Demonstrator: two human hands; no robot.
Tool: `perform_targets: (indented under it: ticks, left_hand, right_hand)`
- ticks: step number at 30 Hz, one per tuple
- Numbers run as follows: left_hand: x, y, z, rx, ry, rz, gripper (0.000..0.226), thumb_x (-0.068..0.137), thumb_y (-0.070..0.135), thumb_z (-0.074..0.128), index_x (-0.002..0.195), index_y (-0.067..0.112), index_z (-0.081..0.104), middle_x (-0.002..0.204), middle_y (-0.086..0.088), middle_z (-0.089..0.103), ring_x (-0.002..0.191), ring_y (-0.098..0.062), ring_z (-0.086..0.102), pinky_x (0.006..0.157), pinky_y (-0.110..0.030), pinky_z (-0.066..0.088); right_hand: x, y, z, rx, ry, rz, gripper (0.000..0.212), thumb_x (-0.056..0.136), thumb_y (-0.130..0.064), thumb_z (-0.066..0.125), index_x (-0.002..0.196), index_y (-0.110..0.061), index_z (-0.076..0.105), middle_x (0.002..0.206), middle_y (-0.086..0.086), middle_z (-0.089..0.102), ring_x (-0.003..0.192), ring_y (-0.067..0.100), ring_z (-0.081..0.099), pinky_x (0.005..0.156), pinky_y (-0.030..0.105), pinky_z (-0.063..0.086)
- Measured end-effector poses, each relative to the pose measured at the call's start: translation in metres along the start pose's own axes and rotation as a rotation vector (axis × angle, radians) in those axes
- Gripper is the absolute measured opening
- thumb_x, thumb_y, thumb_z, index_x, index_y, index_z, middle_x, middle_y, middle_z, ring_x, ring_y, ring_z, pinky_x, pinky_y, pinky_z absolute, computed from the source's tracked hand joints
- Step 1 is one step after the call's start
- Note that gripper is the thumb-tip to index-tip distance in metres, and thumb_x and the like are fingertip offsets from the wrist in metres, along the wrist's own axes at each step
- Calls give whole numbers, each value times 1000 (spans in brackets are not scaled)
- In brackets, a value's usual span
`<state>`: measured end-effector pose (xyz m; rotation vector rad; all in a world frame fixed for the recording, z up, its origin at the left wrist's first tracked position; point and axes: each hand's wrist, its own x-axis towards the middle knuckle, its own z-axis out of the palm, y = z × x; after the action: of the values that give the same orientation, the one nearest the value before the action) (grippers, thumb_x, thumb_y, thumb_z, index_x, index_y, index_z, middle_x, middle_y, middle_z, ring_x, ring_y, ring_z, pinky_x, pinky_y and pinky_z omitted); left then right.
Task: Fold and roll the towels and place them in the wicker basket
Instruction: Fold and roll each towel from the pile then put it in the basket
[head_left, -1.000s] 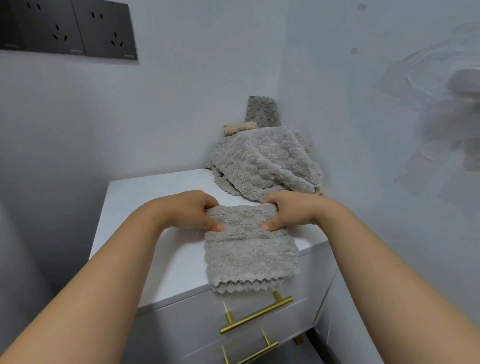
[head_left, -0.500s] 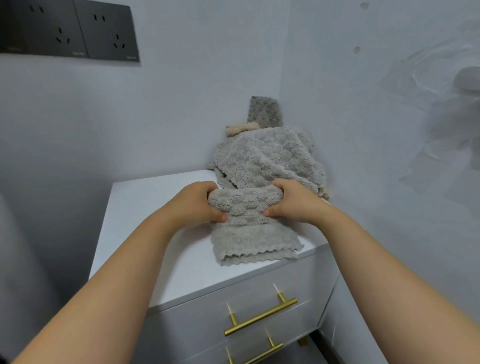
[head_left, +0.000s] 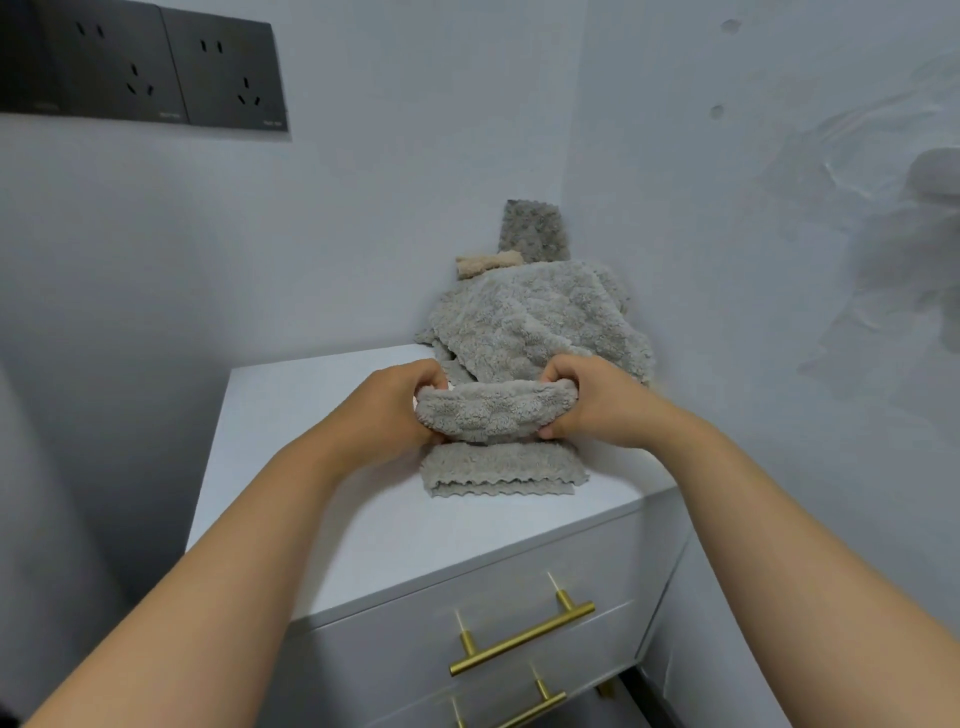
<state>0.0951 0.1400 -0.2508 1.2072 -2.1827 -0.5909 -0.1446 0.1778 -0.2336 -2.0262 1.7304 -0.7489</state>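
A grey fluffy towel (head_left: 496, 415) lies on the white cabinet top (head_left: 311, 441), partly rolled up. My left hand (head_left: 387, 410) grips the roll's left end and my right hand (head_left: 587, 400) grips its right end. The unrolled tail (head_left: 501, 470) with its zigzag edge lies flat toward me. Behind the roll, a pile of grey towels (head_left: 535, 322) fills the corner, with a beige towel (head_left: 488, 262) and a darker grey one (head_left: 535, 231) sticking up at the back. No wicker basket is in view.
The cabinet stands in a wall corner, with walls behind and to the right. Its drawers carry gold bar handles (head_left: 519, 636). Dark wall sockets (head_left: 156, 78) sit at the upper left.
Both hands have rolled the towel further from its far end toward me. The roll has grown thicker and the flat tail shorter; it no longer hangs over the front edge.
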Motion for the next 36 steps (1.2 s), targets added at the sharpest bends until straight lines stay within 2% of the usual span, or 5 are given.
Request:
perform_targets:
  ticks: [11, 16, 24, 29, 36]
  left_hand:
    - [-5, 26, -23, 107, -261, -68, 25, 85, 9, 52, 77, 26, 68, 89, 9, 67, 79, -5, 56, 73, -22, 43]
    - [-3, 38, -13, 198, -201, -85, 40, 79, 52, 68, 65, 15, 70, 80, -7, 71, 72, -18, 60, 65, -29, 46]
    - [2, 41, 8, 365, -267, 13, 39, 66, 42, 83, 73, 19, 52, 87, -3, 58, 72, -13, 48, 66, -29, 41]
    - [4, 33, 13, 281, -341, -133, 64, 67, 48, 80, 118, 23, 49, 107, 5, 49, 96, -15, 50, 80, -27, 40]
    - [5, 32, 20, 310, -293, -158, 47, 67, 50, 80, 88, 13, 59, 88, 2, 56, 84, -17, 52, 64, -27, 39]
  right_hand:
    - [-10, -1, -21, -44, -292, -31, 23, 71, -37, 81, 84, -30, 62, 113, 4, 63, 109, 20, 56, 97, 39, 44]
    - [-14, -7, -25, 34, -279, -23, 18, 92, -34, 59, 80, -26, 70, 102, 0, 71, 95, 12, 62, 86, 16, 44]
    - [-6, -5, -2, -148, -292, 24, 27, 75, -22, 80, 88, -22, 57, 82, -6, 52, 72, 12, 47, 65, 26, 40]
    - [-1, -7, -2, -304, -361, 167, 44, 76, -39, 77, 108, -18, 55, 91, -7, 50, 87, 16, 49, 73, 29, 40]
    - [-13, 5, 3, 52, -232, 298, 48, 67, -36, 84, 106, -14, 65, 105, -7, 64, 102, 15, 58, 91, 28, 44]
